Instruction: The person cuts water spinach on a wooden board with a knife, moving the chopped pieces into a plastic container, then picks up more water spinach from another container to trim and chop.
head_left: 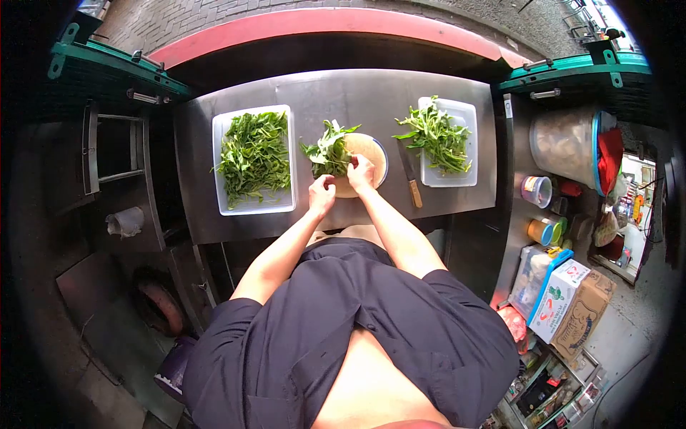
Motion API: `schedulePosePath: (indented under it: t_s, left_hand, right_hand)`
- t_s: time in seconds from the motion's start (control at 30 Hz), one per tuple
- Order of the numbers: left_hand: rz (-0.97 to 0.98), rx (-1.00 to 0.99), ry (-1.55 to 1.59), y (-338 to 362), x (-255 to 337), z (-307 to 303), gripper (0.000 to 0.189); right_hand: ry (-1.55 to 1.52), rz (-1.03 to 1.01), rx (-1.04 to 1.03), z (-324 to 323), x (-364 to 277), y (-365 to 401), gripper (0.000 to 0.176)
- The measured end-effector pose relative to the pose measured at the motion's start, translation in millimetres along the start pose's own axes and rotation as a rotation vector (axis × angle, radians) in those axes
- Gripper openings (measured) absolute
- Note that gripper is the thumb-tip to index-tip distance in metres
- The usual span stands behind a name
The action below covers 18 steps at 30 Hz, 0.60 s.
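A bunch of leafy greens (329, 151) is held at the left side of a round wooden cutting board (370, 149), partly covering it. My right hand (361, 174) is closed on the bunch's right side, above the board. At its lower edge, my left hand (321, 195) pinches with thumb and fingers together; the exact stems between them are too small to make out. Right of the board lies a knife (411, 179) with a wooden handle pointing toward me. A white tray (291, 161) heaped with greens stands on the left, and another white tray (466, 118) with stemmed greens stands on the right.
Everything stands on a steel table (321, 86). On the right-hand side counter are a large clear tub (561, 143), small jars (536, 191), and a cardboard box (582, 314). A metal shelf frame (118, 154) is on the left. A red ledge (336, 21) runs beyond the table.
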<state>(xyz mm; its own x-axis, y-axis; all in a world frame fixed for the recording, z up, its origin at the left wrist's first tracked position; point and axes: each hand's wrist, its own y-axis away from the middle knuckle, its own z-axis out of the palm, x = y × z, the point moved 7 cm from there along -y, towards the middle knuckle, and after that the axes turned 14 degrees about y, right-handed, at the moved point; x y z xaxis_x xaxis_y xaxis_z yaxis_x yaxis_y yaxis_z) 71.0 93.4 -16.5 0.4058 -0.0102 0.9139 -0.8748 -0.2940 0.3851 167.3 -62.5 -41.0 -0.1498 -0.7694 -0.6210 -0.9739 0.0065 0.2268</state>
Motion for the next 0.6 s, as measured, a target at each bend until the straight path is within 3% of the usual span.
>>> schedulePosePath:
  t_s: [0.07,0.13,0.23,0.27,0.37,0.4,0.43,0.5,0.53,0.6]
  left_hand:
    - [0.003,0.041,0.006,-2.1,-14.1,-0.5,0.027]
    - [0.150,-0.035,-0.118,-4.9,-7.2,2.2,0.033]
    - [0.146,-0.098,-0.174,-1.4,1.0,1.3,0.034]
    - [0.148,-0.096,-0.172,-0.5,6.4,-2.2,0.034]
    - [0.209,-0.252,-0.380,8.9,15.0,-0.1,0.032]
    - [0.275,-0.287,-0.460,13.2,17.5,2.2,0.035]
    - [0.342,-0.322,-0.540,17.5,19.4,5.7,0.038]
    - [0.380,-0.301,-0.602,21.5,19.5,6.7,0.041]
    - [0.420,-0.279,-0.665,23.5,20.3,6.7,0.045]
    - [0.454,-0.231,-0.690,24.5,24.0,7.1,0.047]
  right_hand:
    - [0.051,-0.070,0.054,5.0,-10.5,-4.0,0.017]
    - [0.066,-0.173,0.114,4.6,-18.8,-8.0,0.019]
    - [0.181,-0.251,0.230,-8.9,-22.7,-12.8,0.022]
    - [0.101,-0.145,0.112,-9.1,-10.7,-16.8,0.028]
    - [0.032,-0.035,0.065,-26.5,-5.2,-14.4,0.034]
    - [0.065,-0.183,0.059,-29.9,-16.4,-13.6,0.051]
    - [0.067,-0.181,0.058,-33.2,-16.9,-10.1,0.051]
    - [0.180,-0.417,-0.035,-28.5,-28.1,4.5,0.067]
    - [0.247,-0.436,-0.075,-19.2,-24.2,3.4,0.076]
    - [0.239,-0.370,-0.079,-13.3,-19.7,-2.7,0.074]
